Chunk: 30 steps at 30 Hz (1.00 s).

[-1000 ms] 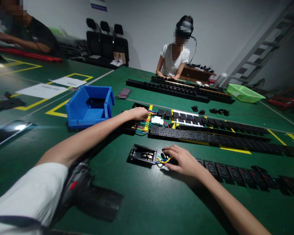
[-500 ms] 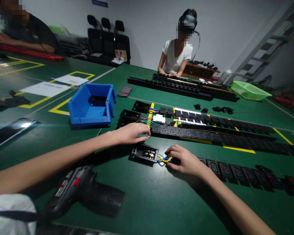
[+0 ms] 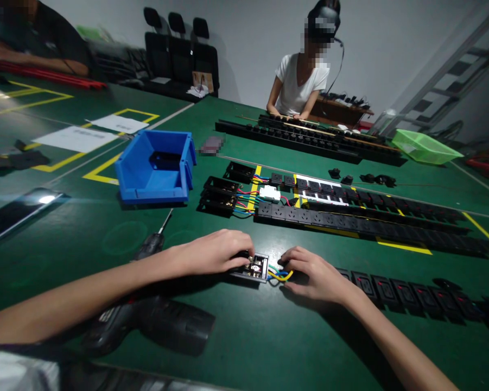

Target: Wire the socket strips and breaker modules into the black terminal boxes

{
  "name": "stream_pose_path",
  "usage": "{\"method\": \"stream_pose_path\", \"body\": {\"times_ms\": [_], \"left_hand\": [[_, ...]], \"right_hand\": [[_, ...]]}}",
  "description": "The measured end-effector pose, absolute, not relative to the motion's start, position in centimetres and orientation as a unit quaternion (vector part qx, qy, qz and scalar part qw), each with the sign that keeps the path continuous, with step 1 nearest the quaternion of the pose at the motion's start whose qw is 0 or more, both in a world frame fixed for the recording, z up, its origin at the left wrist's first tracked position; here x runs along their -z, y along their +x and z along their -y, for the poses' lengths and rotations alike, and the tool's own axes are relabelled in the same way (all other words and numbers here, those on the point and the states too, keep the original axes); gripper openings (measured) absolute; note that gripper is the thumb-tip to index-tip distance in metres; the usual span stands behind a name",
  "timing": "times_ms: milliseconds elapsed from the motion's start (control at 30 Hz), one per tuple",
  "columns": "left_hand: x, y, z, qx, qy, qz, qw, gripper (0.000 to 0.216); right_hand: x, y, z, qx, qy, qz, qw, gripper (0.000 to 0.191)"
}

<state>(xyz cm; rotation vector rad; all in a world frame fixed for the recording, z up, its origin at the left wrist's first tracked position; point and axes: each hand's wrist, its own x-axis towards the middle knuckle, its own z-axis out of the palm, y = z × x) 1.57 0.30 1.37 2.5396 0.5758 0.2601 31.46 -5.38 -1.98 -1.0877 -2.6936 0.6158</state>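
A small open black box (image 3: 257,267) with metal terminals lies on the green table (image 3: 268,347) in front of me. My left hand (image 3: 214,252) covers its left end, fingers curled over it. Coloured wires (image 3: 280,273), yellow, blue and green, run from the box to a black socket strip (image 3: 391,290) on the right. My right hand (image 3: 315,275) rests on that strip's near end, with its fingers pinched at the wires.
A black power drill (image 3: 154,323) lies under my left forearm and a screwdriver (image 3: 154,241) beside it. A blue bin (image 3: 154,168) stands at the left. More socket strips (image 3: 350,222) and wired boxes (image 3: 220,195) lie beyond. A person in white (image 3: 301,81) works at the far side.
My left hand came back from the far wired boxes to the near box and closed over its left end. My right hand stayed at the wires. The view tipped lower.
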Motion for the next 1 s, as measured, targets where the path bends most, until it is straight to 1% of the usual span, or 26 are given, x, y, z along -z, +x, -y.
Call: {"method": "stream_pose_path", "body": {"times_ms": [133, 200, 333, 433, 500, 600, 700, 1000], "left_hand": [[-1.3, 1.1, -0.4, -0.105, 0.934, -0.197, 0.279, 0.013], [-1.3, 0.8, -0.6, -0.113, 0.932, -0.194, 0.286, 0.013], [-1.5, 0.6, -0.6, -0.124, 0.929, -0.194, 0.291, 0.013], [-1.7, 0.6, -0.4, -0.122, 0.926, -0.198, 0.298, 0.015], [-1.7, 0.7, -0.2, -0.125, 0.923, -0.201, 0.305, 0.016], [-1.9, 0.7, 0.3, -0.137, 0.913, -0.209, 0.323, 0.014], [-2.0, 0.7, 0.5, -0.146, 0.899, -0.219, 0.349, 0.012], [-2.0, 0.7, 0.6, -0.126, 0.88, -0.208, 0.408, 0.014]], "right_hand": [[1.9, 31.4, 5.4, -0.199, -0.361, 0.907, 0.091, 0.027], [1.7, 31.3, 5.4, -0.194, -0.359, 0.907, 0.108, 0.03], [0.8, 30.5, 5.8, -0.165, -0.354, 0.903, 0.179, 0.033], [0.0, 28.7, 5.9, -0.132, -0.329, 0.906, 0.232, 0.03], [-0.4, 27.1, 5.7, -0.105, -0.309, 0.912, 0.25, 0.026], [-0.5, 24.8, 5.1, -0.068, -0.285, 0.922, 0.253, 0.02], [-0.3, 23.6, 4.8, -0.059, -0.274, 0.925, 0.256, 0.017], [0.6, 23.6, 5.4, -0.069, -0.271, 0.93, 0.238, 0.018]]}}
